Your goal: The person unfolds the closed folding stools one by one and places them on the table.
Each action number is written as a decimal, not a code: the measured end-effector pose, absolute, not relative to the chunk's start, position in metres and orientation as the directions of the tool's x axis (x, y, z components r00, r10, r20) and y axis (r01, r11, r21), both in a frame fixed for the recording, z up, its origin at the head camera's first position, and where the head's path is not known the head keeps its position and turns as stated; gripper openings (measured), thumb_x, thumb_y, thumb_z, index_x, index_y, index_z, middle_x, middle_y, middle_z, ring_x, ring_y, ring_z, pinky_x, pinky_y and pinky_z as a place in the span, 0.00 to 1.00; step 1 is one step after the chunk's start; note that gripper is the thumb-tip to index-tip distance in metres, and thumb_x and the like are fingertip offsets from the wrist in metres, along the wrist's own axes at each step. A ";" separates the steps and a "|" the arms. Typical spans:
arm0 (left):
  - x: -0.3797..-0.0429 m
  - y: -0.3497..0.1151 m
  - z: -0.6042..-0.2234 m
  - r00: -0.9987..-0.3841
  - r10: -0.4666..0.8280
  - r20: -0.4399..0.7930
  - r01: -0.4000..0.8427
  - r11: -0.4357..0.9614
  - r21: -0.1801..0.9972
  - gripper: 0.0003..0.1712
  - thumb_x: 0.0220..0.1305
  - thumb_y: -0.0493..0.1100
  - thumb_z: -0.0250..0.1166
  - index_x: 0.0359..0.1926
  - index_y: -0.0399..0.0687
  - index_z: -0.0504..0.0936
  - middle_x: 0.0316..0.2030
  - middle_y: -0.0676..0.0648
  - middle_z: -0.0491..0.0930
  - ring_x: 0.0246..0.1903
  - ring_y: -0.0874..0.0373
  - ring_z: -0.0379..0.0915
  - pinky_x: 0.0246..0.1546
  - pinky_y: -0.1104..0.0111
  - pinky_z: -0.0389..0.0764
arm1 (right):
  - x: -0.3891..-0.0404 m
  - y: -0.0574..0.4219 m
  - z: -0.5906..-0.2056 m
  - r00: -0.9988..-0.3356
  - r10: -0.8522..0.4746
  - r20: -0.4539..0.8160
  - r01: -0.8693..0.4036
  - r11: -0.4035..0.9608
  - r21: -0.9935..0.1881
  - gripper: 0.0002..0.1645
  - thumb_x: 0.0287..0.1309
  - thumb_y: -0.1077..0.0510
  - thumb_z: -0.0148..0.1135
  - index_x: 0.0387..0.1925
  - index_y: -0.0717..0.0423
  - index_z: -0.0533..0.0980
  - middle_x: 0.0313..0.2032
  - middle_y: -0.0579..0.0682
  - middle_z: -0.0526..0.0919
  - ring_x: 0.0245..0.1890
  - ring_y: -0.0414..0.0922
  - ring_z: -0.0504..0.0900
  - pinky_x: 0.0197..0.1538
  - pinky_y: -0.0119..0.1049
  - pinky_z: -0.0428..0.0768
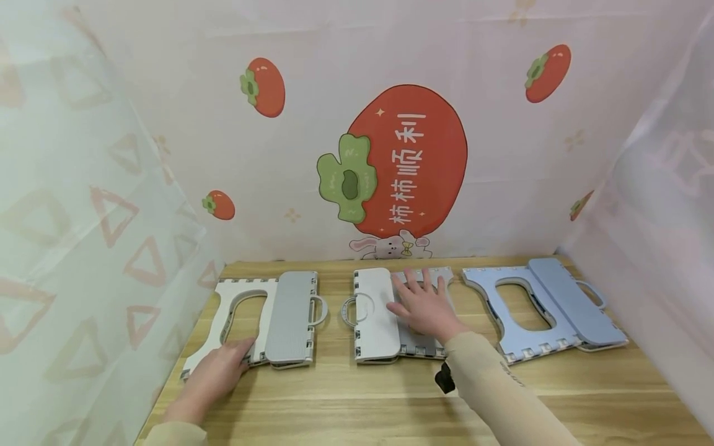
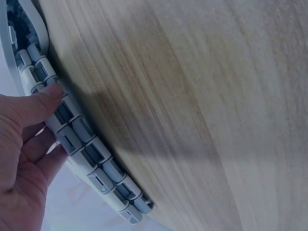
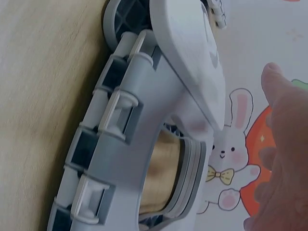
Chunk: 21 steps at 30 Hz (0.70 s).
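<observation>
Three folded plastic step stools lie flat in a row on a wooden table (image 1: 362,396). My left hand (image 1: 217,371) grips the near corner of the white-and-grey stool (image 1: 279,316) on the left. In the left wrist view its thumb (image 2: 45,98) lies on the ribbed hinge edge (image 2: 82,139) and the fingers (image 2: 36,149) curl behind it. My right hand (image 1: 424,306) rests flat, fingers spread, on the middle white-and-grey stool (image 1: 375,316). The right wrist view shows that stool's hinged edge and cut-out (image 3: 159,96) with the hand (image 3: 284,159) over it.
A blue folded stool (image 1: 558,303) lies at the right, untouched. A printed cloth backdrop (image 1: 390,155) closes the back of the table, and sheer curtains (image 1: 83,217) hang along both sides. Bare wood fills the table's near half.
</observation>
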State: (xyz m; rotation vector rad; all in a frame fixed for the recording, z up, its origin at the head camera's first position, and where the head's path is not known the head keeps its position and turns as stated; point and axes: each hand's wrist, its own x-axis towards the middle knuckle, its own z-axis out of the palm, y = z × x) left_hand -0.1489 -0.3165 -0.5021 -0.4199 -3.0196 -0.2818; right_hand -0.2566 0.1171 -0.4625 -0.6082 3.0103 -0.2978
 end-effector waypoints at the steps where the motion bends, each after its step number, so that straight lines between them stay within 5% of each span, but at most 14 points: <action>1: -0.149 -0.316 -0.502 -0.959 0.262 0.109 0.277 0.946 0.171 0.29 0.54 0.32 0.76 0.59 0.37 0.80 0.51 0.37 0.85 0.45 0.38 0.84 0.46 0.46 0.85 | -0.257 0.114 -0.463 -0.919 -0.395 -0.021 -0.383 0.902 -0.202 0.44 0.74 0.31 0.48 0.82 0.43 0.51 0.81 0.57 0.48 0.79 0.68 0.36 0.74 0.74 0.38; 21: -0.155 -0.308 -0.495 -0.981 0.191 0.019 0.192 0.970 0.146 0.29 0.53 0.32 0.75 0.58 0.36 0.80 0.45 0.38 0.87 0.39 0.39 0.84 0.40 0.46 0.85 | -0.258 0.059 -0.468 -0.849 -0.527 -0.050 -0.505 0.835 -0.220 0.43 0.74 0.31 0.46 0.81 0.43 0.53 0.81 0.54 0.51 0.79 0.66 0.43 0.79 0.64 0.44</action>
